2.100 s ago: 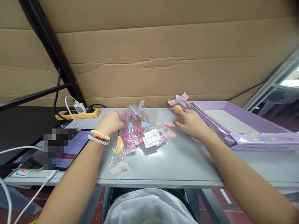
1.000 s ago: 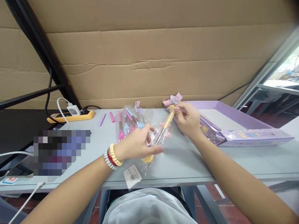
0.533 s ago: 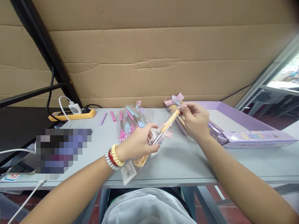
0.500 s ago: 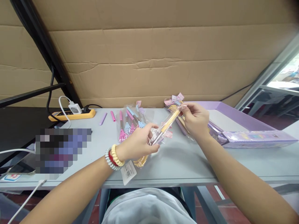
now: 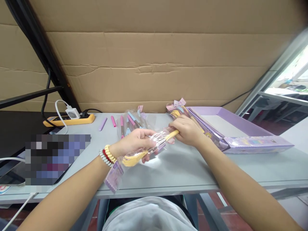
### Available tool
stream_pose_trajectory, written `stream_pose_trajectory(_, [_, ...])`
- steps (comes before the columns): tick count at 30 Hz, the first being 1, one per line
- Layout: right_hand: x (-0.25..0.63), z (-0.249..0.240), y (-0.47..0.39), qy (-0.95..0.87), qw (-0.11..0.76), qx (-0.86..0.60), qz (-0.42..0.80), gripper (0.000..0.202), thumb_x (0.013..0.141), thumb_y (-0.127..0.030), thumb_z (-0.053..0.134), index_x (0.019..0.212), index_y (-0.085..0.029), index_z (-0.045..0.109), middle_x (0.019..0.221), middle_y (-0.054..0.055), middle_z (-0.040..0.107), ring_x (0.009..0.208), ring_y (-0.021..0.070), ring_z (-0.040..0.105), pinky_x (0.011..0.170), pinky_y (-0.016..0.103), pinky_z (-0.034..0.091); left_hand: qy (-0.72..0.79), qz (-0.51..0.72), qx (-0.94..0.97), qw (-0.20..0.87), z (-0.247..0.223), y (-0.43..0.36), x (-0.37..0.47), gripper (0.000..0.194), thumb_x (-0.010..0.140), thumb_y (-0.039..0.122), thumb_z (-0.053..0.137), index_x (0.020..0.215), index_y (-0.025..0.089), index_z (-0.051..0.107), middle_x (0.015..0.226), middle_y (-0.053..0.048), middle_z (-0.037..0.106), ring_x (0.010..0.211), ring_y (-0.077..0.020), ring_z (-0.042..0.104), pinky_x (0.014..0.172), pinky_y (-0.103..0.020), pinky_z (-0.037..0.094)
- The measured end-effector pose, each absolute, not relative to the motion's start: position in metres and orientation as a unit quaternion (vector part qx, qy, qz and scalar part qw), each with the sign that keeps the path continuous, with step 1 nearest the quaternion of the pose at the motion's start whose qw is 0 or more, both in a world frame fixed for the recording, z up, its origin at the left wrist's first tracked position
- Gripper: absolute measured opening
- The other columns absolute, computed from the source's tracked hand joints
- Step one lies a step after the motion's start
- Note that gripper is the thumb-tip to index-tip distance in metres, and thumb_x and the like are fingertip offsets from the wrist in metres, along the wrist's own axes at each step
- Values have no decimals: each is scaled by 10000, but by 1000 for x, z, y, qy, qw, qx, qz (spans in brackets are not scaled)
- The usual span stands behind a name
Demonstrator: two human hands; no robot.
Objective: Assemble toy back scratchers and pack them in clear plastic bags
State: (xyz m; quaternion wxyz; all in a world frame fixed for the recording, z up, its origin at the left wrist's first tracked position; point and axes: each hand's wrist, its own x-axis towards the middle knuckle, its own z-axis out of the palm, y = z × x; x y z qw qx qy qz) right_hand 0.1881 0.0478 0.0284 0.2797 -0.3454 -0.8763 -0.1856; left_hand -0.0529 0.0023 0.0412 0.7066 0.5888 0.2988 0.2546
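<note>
Between my hands lies a yellow back scratcher [image 5: 134, 158] in a clear plastic sleeve, tilted up to the right, its hand-shaped head at the lower left. My left hand [image 5: 137, 142] is closed around its metal shaft, and a printed purple tag hangs from the sleeve below. My right hand [image 5: 187, 130] grips the yellow handle's far end, its fingertips partly hidden. Behind my left hand is a group of wrapped pink and blue back scratchers [image 5: 133, 120]. More wrapped back scratchers [image 5: 176, 110] lie just beyond my right hand.
An open purple box [image 5: 258, 146] stands on the right of the grey table [image 5: 183, 173]. Two loose tubes, a purple one [image 5: 103, 124] and a pink one [image 5: 113, 121], lie at the back left near a yellow power strip [image 5: 79, 120]. A cardboard wall [image 5: 154, 86] rises behind.
The back scratcher has turned to a flatter slant, and its yellow head now shows left of my left hand. My right hand has moved down and left, wrapping the handle's end.
</note>
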Motion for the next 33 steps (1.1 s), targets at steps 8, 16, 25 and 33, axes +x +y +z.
stream_pose_trajectory(8, [222,41,66,-614,345,-710,-23,402,837,-541,385,746,-191,563,686,88,632,587,214,548,523,308,364,363,545,504,563,48,43,-87,304,759,389,583,949,157,532,691,-38,662,458,-111,561,429,-227,443])
stream_pose_trajectory(16, [257,27,83,-543,253,-792,-117,386,798,-426,436,948,-118,613,678,171,630,595,287,600,533,391,432,436,596,471,483,51,51,-98,194,682,262,611,814,161,512,645,0,611,417,-82,503,367,-190,331])
stream_pose_trajectory(25, [251,25,80,-601,161,-763,-174,485,794,-418,458,1102,-73,605,1031,263,606,985,392,554,732,489,457,523,513,584,349,41,56,-97,229,719,303,582,895,178,509,724,-10,624,504,-107,524,438,-222,366])
stream_pose_trajectory(33, [239,26,78,-679,228,-670,-196,385,804,-355,471,1049,-102,627,998,209,619,1010,372,523,810,515,428,657,296,694,-13,30,65,-115,215,774,334,492,887,176,584,902,-109,661,854,-266,598,689,-330,413])
